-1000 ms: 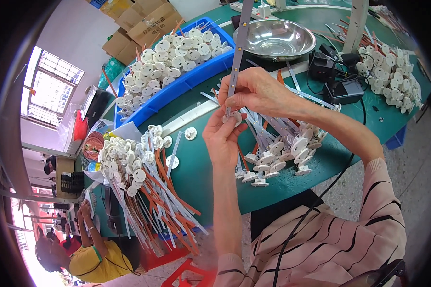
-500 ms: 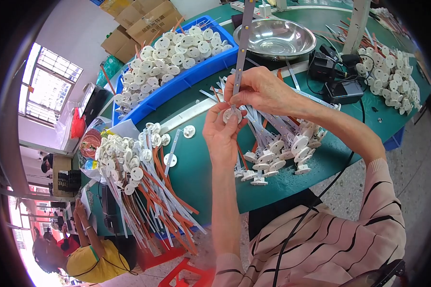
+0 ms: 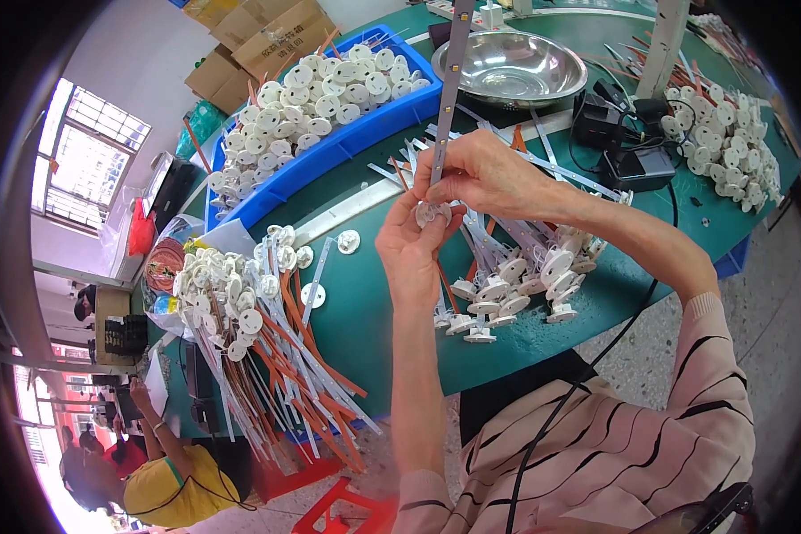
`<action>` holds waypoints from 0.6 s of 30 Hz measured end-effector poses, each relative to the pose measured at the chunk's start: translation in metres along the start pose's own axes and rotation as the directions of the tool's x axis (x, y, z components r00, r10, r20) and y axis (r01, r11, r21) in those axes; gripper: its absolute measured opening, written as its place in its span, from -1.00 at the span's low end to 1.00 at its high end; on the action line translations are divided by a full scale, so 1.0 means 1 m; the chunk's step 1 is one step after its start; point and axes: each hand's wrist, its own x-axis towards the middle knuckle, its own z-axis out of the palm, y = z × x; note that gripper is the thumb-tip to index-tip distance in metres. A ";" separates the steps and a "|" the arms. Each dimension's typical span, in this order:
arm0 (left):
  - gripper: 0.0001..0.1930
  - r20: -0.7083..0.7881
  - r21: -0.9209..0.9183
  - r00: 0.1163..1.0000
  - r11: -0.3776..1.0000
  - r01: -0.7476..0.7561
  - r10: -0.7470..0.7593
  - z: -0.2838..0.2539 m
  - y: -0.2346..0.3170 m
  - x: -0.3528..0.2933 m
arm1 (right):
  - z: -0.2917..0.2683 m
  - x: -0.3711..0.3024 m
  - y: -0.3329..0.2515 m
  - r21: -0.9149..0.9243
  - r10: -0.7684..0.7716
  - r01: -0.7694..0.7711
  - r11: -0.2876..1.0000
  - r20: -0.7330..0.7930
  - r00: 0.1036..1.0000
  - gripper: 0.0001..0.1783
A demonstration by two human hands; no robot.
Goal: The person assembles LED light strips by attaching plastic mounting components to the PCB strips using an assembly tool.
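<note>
My right hand pinches a narrow LED strip that rises upright, small yellow chips dotted along it. Just below, my left hand grips a round white plastic cap between thumb and fingers, at the strip's lower end. My fingers hide how far the two are joined. Under my right forearm lies a heap of strips with white caps. To the left rests another bundle of strips, orange and pale, with white caps. A loose white cap and a capped strip lie between.
A blue tray full of white caps stands at the back left. Behind my hands are a steel bowl and black power adapters with cables. More capped strips lie far right. A co-worker in yellow sits at lower left.
My hands stay together at the strip's lower end, with the left fingers shifted slightly around the cap. The co-worker's hands have moved a little.
</note>
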 end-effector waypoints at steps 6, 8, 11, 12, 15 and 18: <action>-0.64 -0.012 0.015 1.000 1.000 -0.002 0.002 0.002 0.003 -0.001 | -0.001 0.000 -0.007 -0.112 0.015 -0.009 0.994 0.053 0.998 -0.91; -0.64 -0.014 0.027 1.000 1.000 -0.005 0.005 0.002 0.002 -0.001 | -0.001 0.000 -0.003 -0.153 -0.033 0.043 0.987 0.069 0.997 -0.90; -0.65 -0.022 0.044 1.000 0.999 -0.014 0.015 0.002 0.002 -0.001 | 0.001 0.000 -0.001 -0.209 -0.085 0.093 0.973 0.049 0.995 -0.90; -0.65 -0.026 0.047 0.999 0.999 -0.019 0.020 0.001 0.002 -0.001 | 0.003 0.000 0.000 -0.209 -0.085 0.093 0.974 0.049 0.995 -0.90; -0.65 -0.034 0.060 0.999 0.998 -0.003 0.005 0.001 0.002 -0.002 | 0.005 -0.001 0.003 -0.193 -0.101 0.107 0.975 0.043 0.994 -0.90; -0.64 -0.055 0.036 0.998 0.999 0.000 0.002 0.004 0.002 -0.002 | 0.005 0.000 0.005 -0.203 -0.125 0.133 0.970 0.053 0.991 -0.92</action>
